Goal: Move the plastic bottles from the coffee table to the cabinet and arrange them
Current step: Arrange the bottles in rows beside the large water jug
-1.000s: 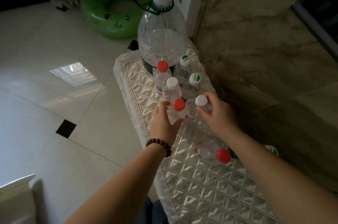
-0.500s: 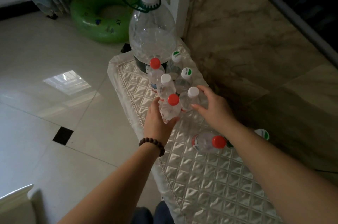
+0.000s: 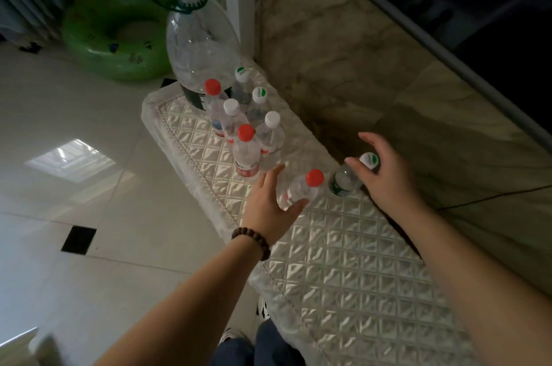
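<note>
A cluster of small clear plastic bottles (image 3: 244, 147) with red, white and green-marked caps stands on the cabinet top (image 3: 343, 261), in front of a large clear water jug (image 3: 198, 37). Nearer to me, a red-capped bottle (image 3: 310, 183) leans over, and my left hand (image 3: 267, 207) wraps its lower body between thumb and fingers. My right hand (image 3: 388, 177) is cupped around a green-labelled bottle (image 3: 343, 182) with a white and green cap. The thumb is beside its neck and the fingers are spread.
A quilted silver cloth covers the cabinet top, whose left edge (image 3: 191, 177) drops to a glossy tiled floor (image 3: 89, 186). A marble wall (image 3: 343, 37) borders the right side. A green swim ring (image 3: 116, 34) lies on the floor behind the jug.
Both hands left the two bottles at the front of the cluster and drew back toward me. The left now holds the leaning red-capped bottle, and the right reaches the green-labelled one.
</note>
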`<state>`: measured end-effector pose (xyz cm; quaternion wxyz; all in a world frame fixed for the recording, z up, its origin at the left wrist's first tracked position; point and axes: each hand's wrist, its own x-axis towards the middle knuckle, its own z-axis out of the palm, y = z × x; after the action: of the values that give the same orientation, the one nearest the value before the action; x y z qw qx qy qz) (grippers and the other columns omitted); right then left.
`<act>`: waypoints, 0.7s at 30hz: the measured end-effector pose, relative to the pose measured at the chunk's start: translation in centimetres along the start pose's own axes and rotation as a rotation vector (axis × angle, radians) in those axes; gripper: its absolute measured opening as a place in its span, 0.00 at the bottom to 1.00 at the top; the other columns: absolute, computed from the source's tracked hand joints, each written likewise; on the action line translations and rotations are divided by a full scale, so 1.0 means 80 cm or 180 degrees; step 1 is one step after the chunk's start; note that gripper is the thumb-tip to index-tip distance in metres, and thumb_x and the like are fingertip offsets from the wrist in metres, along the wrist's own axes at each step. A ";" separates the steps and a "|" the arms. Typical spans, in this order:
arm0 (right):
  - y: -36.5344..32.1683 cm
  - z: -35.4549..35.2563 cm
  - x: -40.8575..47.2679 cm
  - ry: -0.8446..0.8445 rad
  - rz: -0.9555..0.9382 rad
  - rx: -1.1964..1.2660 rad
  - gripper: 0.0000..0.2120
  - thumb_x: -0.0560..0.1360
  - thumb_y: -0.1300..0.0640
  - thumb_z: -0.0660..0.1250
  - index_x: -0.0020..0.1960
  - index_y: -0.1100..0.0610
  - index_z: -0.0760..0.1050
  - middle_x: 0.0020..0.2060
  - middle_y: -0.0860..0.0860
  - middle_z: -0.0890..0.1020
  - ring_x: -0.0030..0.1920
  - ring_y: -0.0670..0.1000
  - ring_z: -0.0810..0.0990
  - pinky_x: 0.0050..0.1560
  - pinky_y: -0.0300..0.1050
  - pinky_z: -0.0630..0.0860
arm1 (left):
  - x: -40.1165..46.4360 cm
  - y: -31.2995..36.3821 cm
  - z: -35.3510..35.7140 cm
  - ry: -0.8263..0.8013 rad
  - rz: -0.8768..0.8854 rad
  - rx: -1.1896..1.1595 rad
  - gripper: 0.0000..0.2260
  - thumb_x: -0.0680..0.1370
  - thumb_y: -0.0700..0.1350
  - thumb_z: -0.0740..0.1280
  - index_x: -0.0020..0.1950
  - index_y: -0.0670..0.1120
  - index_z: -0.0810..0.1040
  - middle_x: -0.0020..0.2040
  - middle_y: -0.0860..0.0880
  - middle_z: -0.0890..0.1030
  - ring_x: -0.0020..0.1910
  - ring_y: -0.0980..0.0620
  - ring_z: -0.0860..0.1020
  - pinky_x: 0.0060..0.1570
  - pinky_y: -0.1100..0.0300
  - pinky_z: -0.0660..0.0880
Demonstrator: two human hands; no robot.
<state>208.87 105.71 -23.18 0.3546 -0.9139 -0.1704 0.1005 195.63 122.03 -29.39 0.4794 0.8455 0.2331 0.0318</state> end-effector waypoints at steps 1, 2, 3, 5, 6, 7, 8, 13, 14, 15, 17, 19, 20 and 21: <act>0.008 -0.006 -0.006 0.0028 0.0066 -0.0016 0.25 0.74 0.51 0.69 0.69 0.51 0.68 0.66 0.51 0.74 0.66 0.51 0.71 0.58 0.41 0.67 | 0.002 0.003 0.008 -0.0086 -0.0046 -0.0044 0.36 0.70 0.56 0.73 0.73 0.54 0.61 0.70 0.51 0.68 0.68 0.52 0.67 0.65 0.55 0.67; 0.016 -0.011 -0.010 0.0048 0.0119 -0.0034 0.26 0.74 0.51 0.70 0.69 0.52 0.68 0.66 0.51 0.74 0.66 0.51 0.71 0.58 0.41 0.67 | 0.005 0.004 0.017 -0.0147 -0.0096 -0.0084 0.37 0.69 0.56 0.74 0.74 0.54 0.60 0.71 0.52 0.67 0.69 0.52 0.66 0.66 0.54 0.67; 0.024 -0.015 -0.015 0.0050 0.0172 -0.0062 0.27 0.73 0.51 0.70 0.69 0.52 0.68 0.67 0.51 0.73 0.67 0.51 0.71 0.60 0.42 0.67 | 0.009 0.004 0.025 -0.0187 -0.0151 -0.0121 0.39 0.68 0.56 0.75 0.74 0.55 0.59 0.72 0.52 0.66 0.70 0.52 0.66 0.67 0.53 0.67; 0.039 -0.020 -0.019 0.0007 0.0277 -0.0101 0.29 0.72 0.50 0.71 0.70 0.51 0.67 0.69 0.51 0.71 0.68 0.51 0.69 0.64 0.44 0.67 | 0.017 0.000 0.040 -0.0228 -0.0257 -0.0167 0.40 0.68 0.54 0.76 0.74 0.55 0.59 0.72 0.51 0.66 0.70 0.51 0.66 0.67 0.51 0.67; 0.046 -0.020 -0.020 -0.0008 0.0328 -0.0114 0.29 0.72 0.50 0.71 0.70 0.51 0.66 0.69 0.51 0.71 0.69 0.51 0.68 0.65 0.46 0.67 | 0.020 -0.002 0.047 -0.0249 -0.0298 -0.0164 0.40 0.68 0.53 0.76 0.74 0.55 0.59 0.72 0.51 0.67 0.70 0.50 0.66 0.67 0.52 0.67; 0.051 -0.020 -0.020 -0.0015 0.0381 -0.0128 0.30 0.71 0.49 0.72 0.71 0.51 0.66 0.70 0.51 0.71 0.69 0.51 0.68 0.66 0.47 0.68 | 0.022 -0.004 0.054 -0.0259 -0.0337 -0.0147 0.39 0.68 0.53 0.76 0.74 0.55 0.60 0.71 0.51 0.67 0.69 0.50 0.67 0.66 0.52 0.67; 0.055 -0.019 -0.021 -0.0020 0.0425 -0.0143 0.31 0.71 0.49 0.72 0.71 0.51 0.65 0.70 0.51 0.71 0.69 0.52 0.68 0.65 0.46 0.67 | 0.024 -0.006 0.060 -0.0243 -0.0370 -0.0124 0.37 0.68 0.52 0.76 0.73 0.54 0.62 0.70 0.50 0.69 0.68 0.49 0.68 0.65 0.53 0.68; 0.065 -0.006 -0.018 -0.0120 0.0639 -0.0073 0.34 0.71 0.49 0.73 0.73 0.50 0.62 0.70 0.51 0.69 0.69 0.52 0.68 0.65 0.48 0.67 | 0.031 -0.010 0.073 -0.0027 -0.0480 -0.0147 0.28 0.71 0.48 0.74 0.68 0.51 0.68 0.64 0.48 0.75 0.64 0.47 0.72 0.60 0.55 0.70; 0.065 -0.004 -0.016 -0.0141 0.0680 -0.0065 0.34 0.71 0.49 0.73 0.73 0.50 0.62 0.71 0.51 0.69 0.70 0.52 0.67 0.65 0.48 0.67 | 0.033 -0.010 0.073 -0.0014 -0.0496 -0.0144 0.27 0.71 0.48 0.74 0.68 0.51 0.68 0.64 0.48 0.75 0.63 0.47 0.73 0.59 0.54 0.70; 0.065 -0.002 -0.013 -0.0152 0.0695 -0.0063 0.35 0.71 0.50 0.73 0.73 0.50 0.61 0.71 0.51 0.68 0.70 0.52 0.67 0.65 0.48 0.67 | 0.035 -0.011 0.074 0.0001 -0.0510 -0.0146 0.27 0.71 0.49 0.74 0.67 0.52 0.69 0.63 0.48 0.76 0.62 0.47 0.73 0.59 0.53 0.72; 0.065 0.003 -0.007 -0.0151 0.0664 -0.0057 0.36 0.71 0.51 0.73 0.74 0.51 0.61 0.71 0.51 0.68 0.70 0.52 0.67 0.65 0.47 0.66 | 0.036 -0.012 0.072 0.0082 -0.0518 -0.0186 0.26 0.70 0.49 0.74 0.66 0.52 0.69 0.60 0.49 0.77 0.60 0.47 0.74 0.57 0.52 0.73; 0.063 0.008 0.001 -0.0150 0.0660 -0.0011 0.36 0.71 0.51 0.73 0.74 0.51 0.61 0.71 0.51 0.69 0.70 0.52 0.67 0.65 0.46 0.66 | 0.035 -0.014 0.067 0.0224 -0.0513 -0.0236 0.26 0.70 0.50 0.75 0.65 0.51 0.70 0.59 0.50 0.78 0.58 0.49 0.75 0.54 0.54 0.73; 0.062 0.011 0.005 -0.0153 0.0693 0.0026 0.35 0.72 0.52 0.73 0.74 0.51 0.61 0.71 0.51 0.69 0.70 0.52 0.68 0.65 0.46 0.67 | 0.033 -0.016 0.062 0.0294 -0.0522 -0.0272 0.26 0.70 0.49 0.75 0.65 0.51 0.71 0.58 0.51 0.78 0.58 0.50 0.75 0.53 0.56 0.72; 0.061 0.015 0.010 -0.0150 0.0741 0.0051 0.34 0.72 0.52 0.72 0.74 0.51 0.62 0.70 0.51 0.70 0.69 0.53 0.68 0.65 0.47 0.67 | 0.030 -0.019 0.057 0.0365 -0.0527 -0.0333 0.26 0.69 0.49 0.75 0.64 0.52 0.71 0.57 0.52 0.78 0.57 0.52 0.75 0.53 0.57 0.71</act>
<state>210.41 103.40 -27.44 0.3437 -0.9220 -0.0705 0.1638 198.46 120.06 -33.48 0.5097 0.7940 0.3272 0.0525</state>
